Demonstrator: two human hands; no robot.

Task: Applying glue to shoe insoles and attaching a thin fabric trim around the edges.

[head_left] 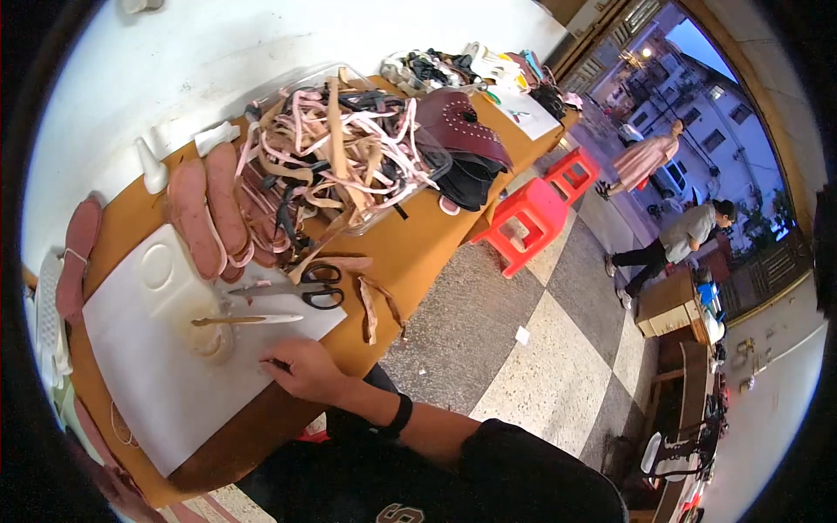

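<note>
My right hand rests near the right edge of a white paper sheet, its fingers curled in. A small dark reddish spot shows at the fingertips; what they hold, if anything, cannot be made out. My left hand is out of view. Just beyond the right hand, a brush with a white end lies across a white plastic tray with a round hollow and a yellowish well. Black-handled scissors lie beside it. Pink sole-shaped pieces lie at the tray's far side.
A clear bin heaped with pink, tan and black strips stands behind, beside maroon studded leather pieces. Scraps lie by the table edge. A white bottle stands near the wall. Red stools and two people are off to the right.
</note>
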